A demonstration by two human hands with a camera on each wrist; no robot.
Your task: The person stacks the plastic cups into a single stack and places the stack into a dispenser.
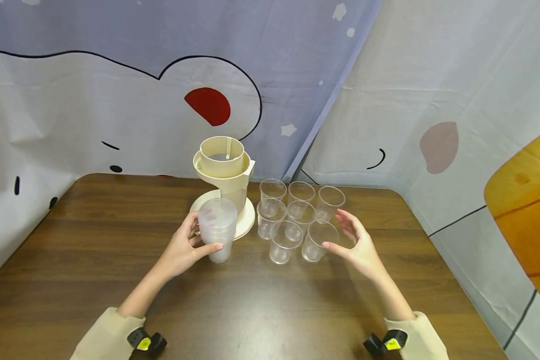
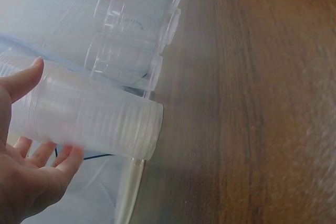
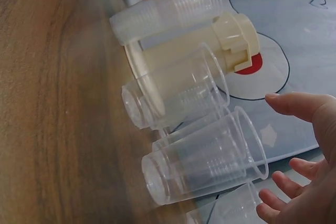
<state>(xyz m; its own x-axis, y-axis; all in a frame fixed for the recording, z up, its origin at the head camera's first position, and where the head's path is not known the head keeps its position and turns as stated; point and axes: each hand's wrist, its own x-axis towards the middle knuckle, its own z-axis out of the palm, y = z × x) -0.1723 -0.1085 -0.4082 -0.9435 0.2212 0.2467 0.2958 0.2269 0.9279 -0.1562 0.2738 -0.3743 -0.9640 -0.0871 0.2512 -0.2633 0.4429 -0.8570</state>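
My left hand (image 1: 180, 250) grips a tall stack of nested clear plastic cups (image 1: 217, 225), thumb at the front and the other fingers round the far side. In the left wrist view the thumb lies along one side of the stack and the curled fingers along the other. Several single clear cups stand upright in a close cluster right of the stack. Beside the front right cup (image 1: 314, 252) is my right hand (image 1: 362, 250), thumb and fingers spread, with the thumb tip at that cup's rim in the head view. The right wrist view shows nothing in its grasp.
Just behind the stack stands a cream cup dispenser (image 1: 227, 181) with a round base (image 1: 248, 220) and an open collar on top. A wooden table (image 1: 94, 240) carries everything. Patterned cloth (image 1: 117, 110) hangs along the table's back and right sides.
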